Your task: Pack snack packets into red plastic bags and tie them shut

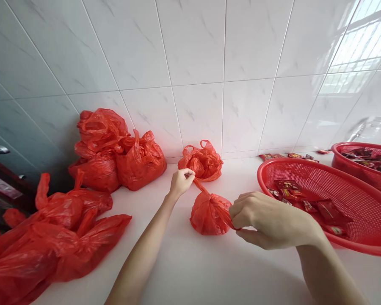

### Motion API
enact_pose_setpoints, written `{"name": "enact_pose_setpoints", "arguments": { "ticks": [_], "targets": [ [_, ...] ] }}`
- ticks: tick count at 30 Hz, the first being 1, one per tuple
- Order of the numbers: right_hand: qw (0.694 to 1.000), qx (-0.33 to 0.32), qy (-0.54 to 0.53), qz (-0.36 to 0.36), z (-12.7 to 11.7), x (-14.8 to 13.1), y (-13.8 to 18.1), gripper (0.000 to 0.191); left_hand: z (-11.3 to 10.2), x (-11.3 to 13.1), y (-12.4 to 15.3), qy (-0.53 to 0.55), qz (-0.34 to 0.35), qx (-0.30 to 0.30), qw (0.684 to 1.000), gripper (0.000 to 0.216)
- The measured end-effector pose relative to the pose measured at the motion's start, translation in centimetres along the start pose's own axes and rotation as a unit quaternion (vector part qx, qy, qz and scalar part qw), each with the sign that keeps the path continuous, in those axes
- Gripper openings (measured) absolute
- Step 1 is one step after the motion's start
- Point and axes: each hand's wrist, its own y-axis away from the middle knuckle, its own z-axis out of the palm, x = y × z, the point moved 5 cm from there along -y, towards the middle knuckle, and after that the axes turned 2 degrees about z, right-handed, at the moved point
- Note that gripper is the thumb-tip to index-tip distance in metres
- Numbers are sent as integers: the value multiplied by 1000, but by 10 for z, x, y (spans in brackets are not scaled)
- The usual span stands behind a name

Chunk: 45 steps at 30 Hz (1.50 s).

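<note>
A small red plastic bag (209, 214), filled and bunched at the top, sits on the white counter (184, 262) in the middle. My left hand (181, 181) is closed in a pinch on one of its handle strips, pulled up and to the left. My right hand (266, 218) is closed on the other strip at the bag's right side. The two strips cross at the bag's neck. Just behind stands another tied red bag (203, 161).
A heap of tied red bags (114, 154) rests against the tiled wall at back left. Loose red bags (51, 237) lie at front left. A red mesh basket (352, 237) with small dark-red packets (324, 209) sits right; a second basket (365, 163) stands behind it.
</note>
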Motion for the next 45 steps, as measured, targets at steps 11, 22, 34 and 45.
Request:
{"name": "enact_pose_setpoints", "arguments": {
  "ticks": [11,22,34,45],
  "targets": [
    [988,38,-143,-53,-12,6,-1,21,-2,11,2,22,9,12,1000,13],
    [908,269,-318,39,-25,25,-16,15,-31,131,72,181,233,-113,949,23],
    [884,297,-339,126,-29,36,-3,19,-2,128,93,283,239,-71,926,68],
    [884,285,-362,81,-39,31,13,21,94,102,126,297,86,-313,898,34]
  ]
}}
